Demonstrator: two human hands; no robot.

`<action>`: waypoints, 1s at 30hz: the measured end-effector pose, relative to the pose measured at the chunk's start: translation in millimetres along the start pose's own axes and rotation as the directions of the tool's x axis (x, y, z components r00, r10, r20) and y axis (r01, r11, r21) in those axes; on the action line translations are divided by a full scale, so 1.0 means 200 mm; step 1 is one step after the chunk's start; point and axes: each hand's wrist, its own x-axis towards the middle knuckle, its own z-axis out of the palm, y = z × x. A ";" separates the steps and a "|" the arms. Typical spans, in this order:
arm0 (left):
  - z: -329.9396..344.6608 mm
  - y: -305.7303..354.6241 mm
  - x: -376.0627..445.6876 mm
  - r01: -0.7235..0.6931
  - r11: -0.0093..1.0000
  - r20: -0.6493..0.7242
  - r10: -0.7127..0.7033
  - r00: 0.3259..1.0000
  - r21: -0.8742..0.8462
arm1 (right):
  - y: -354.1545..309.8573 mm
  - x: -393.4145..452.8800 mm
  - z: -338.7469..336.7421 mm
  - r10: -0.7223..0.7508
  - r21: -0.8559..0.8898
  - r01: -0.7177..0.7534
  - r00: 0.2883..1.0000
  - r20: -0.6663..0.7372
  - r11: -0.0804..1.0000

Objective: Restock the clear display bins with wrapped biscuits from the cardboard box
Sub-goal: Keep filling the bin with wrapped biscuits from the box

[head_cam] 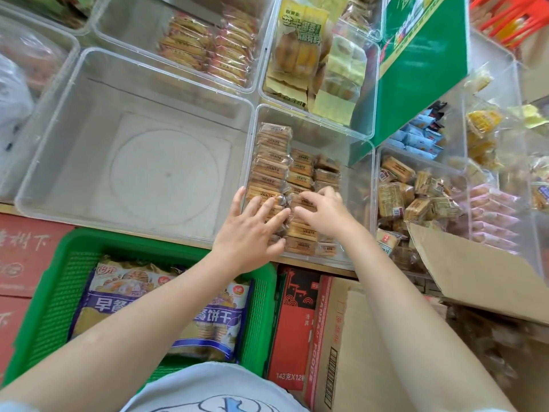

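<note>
Both hands are in the clear bin (355, 185) on the rows of biscuits (276, 171), the left hand (252, 227) flat with straight fingers, the right hand (322, 209) just beside it pinching one packet (303, 202), the box (475, 272) to its right.

Left hand (252, 227) flat — right hand (322, 211) curled

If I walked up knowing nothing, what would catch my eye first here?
Both hands, left hand and right hand, meet over brown wrapped biscuits lined up in a clear bin at centre. Left of it sits a big empty bin; below, a green basket holds a purple biscuit bag.
</note>
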 end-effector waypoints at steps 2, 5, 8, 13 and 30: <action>0.01 0.00 0.00 -0.001 1.000 -0.004 0.001 1.000 0.000 | 0.00 -0.04 0.12 0.002 -0.004 -0.002 1.000 0.013 1.000; 0.01 0.01 0.00 -0.002 1.000 -0.014 0.002 1.000 0.006 | -0.01 -0.08 0.24 -0.001 -0.007 0.000 0.996 -0.090 1.000; 0.01 0.00 0.00 -0.001 1.000 -0.005 0.002 1.000 0.015 | -0.01 -0.04 0.24 0.016 0.008 -0.015 0.993 -0.115 1.000; 0.00 0.00 0.00 0.001 0.999 0.005 -0.002 1.000 0.041 | -0.03 -0.05 0.23 -0.023 0.024 0.025 0.997 -0.075 0.999; -0.35 0.95 -0.41 -0.213 0.778 -0.303 0.031 0.953 -0.591 | 0.63 -1.42 0.02 0.205 0.453 0.433 0.507 -0.837 0.779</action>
